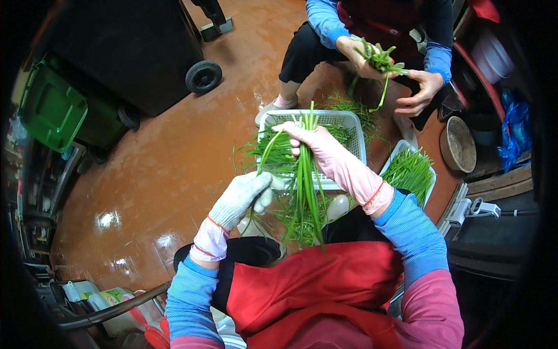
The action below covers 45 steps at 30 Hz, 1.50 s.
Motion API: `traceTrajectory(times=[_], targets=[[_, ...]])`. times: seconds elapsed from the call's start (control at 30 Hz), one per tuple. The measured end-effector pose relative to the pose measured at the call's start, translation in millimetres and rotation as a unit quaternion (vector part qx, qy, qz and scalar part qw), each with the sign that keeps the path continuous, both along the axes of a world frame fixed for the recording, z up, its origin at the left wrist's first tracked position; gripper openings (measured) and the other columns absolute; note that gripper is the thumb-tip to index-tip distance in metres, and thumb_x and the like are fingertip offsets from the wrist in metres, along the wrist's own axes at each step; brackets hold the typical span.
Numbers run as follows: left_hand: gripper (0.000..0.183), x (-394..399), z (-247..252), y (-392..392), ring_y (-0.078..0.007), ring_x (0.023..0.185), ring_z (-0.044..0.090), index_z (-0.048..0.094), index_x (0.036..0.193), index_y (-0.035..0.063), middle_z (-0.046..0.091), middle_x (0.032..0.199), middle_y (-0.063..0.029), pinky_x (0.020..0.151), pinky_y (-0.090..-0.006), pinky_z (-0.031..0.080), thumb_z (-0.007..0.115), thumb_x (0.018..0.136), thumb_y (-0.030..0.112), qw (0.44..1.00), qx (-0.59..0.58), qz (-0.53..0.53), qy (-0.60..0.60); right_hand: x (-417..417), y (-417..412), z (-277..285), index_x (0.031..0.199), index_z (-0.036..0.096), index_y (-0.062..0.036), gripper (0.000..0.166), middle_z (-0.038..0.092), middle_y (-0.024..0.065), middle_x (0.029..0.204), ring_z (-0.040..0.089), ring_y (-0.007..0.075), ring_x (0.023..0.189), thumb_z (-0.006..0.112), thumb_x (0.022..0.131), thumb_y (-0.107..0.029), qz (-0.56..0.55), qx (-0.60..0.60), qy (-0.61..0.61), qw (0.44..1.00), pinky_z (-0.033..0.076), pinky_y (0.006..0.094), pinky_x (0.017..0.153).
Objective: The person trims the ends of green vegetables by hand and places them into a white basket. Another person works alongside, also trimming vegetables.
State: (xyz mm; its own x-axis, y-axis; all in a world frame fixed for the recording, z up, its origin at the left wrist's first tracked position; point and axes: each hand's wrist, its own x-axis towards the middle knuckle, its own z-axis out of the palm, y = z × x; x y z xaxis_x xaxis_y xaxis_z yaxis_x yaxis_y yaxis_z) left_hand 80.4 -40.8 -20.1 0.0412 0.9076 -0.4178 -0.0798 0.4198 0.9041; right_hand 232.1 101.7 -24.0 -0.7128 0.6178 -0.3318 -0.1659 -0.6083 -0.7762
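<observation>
My right hand, in a thin pink glove, grips a bunch of garlic chives. Their pale ends point up past my fingers and the green leaves hang toward my lap. In a white knitted glove, my left hand holds one loose chive stalk that arcs over from the right hand's fingers. Beneath both hands sits a white plastic basket with more loose chives in it. Cut leaves are strewn between my feet, partly hidden by the bunch.
Across from me a person's hands hold another bunch of greens. A smaller white basket of chives stands at the right, near a round basin. Wheeled bins, one with a green lid, stand at the left on the wet tiled floor.
</observation>
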Motion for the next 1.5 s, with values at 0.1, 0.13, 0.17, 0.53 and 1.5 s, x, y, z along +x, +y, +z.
traceTrajectory(times=[0.1,0.13,0.17,0.53,1.5], targets=[[0.037,10,6,3,-0.0065,0.047,0.04,0.061,0.097,-0.0022,0.048,0.056,0.0004,0.048,-0.0205,0.035,0.042,0.095,0.03,0.999,-0.02,-0.038,-0.006,-4,-4,5,0.098,0.065,-0.0016,0.02,0.049,-0.0053,0.067,0.045,0.0035,0.059,0.059,0.087,-0.018,0.048,0.055,-0.035,0.997,0.038,0.0169,0.054],[0.037,12,7,3,-0.0064,0.047,0.039,0.061,0.097,-0.0023,0.047,0.056,0.0005,0.048,-0.0205,0.035,0.042,0.095,0.03,0.998,-0.034,-0.046,-0.005,-5,-2,3,0.095,0.066,-0.0018,0.019,0.051,-0.0049,0.068,0.045,0.0035,0.059,0.059,0.087,-0.018,0.032,0.068,-0.041,0.996,0.039,0.0166,0.055],[0.037,10,6,0,-0.0064,0.047,0.039,0.06,0.098,-0.0023,0.047,0.056,0.0006,0.048,-0.0208,0.035,0.042,0.095,0.03,0.999,-0.027,-0.04,-0.02,-6,0,0,0.093,0.066,-0.002,0.019,0.052,-0.0044,0.069,0.046,0.0034,0.06,0.059,0.087,-0.017,0.016,0.081,-0.047,0.995,0.039,0.0164,0.056],[0.032,-74,39,-32,-0.0065,0.042,0.037,0.06,0.091,-0.0005,0.043,0.054,0.0014,0.042,-0.023,0.038,0.049,0.091,0.029,0.969,0.109,0.219,-0.025,42,71,-12,0.096,0.064,-0.0015,0.03,0.065,0.0066,0.091,0.06,0.0139,0.074,0.052,0.091,-0.029,-0.144,0.049,-0.03,0.988,0.046,0.0263,0.063],[0.037,-76,29,-26,-0.0134,0.065,0.062,0.056,0.117,0.0049,0.065,0.097,-0.009,0.058,-0.0245,0.048,0.052,0.089,0.029,0.93,0.018,0.26,0.261,30,35,12,0.089,0.064,0.0014,0.032,0.065,0.0076,0.081,0.063,0.0135,0.071,0.059,0.087,-0.03,0.01,0.123,-0.099,0.987,0.051,0.024,0.067]])
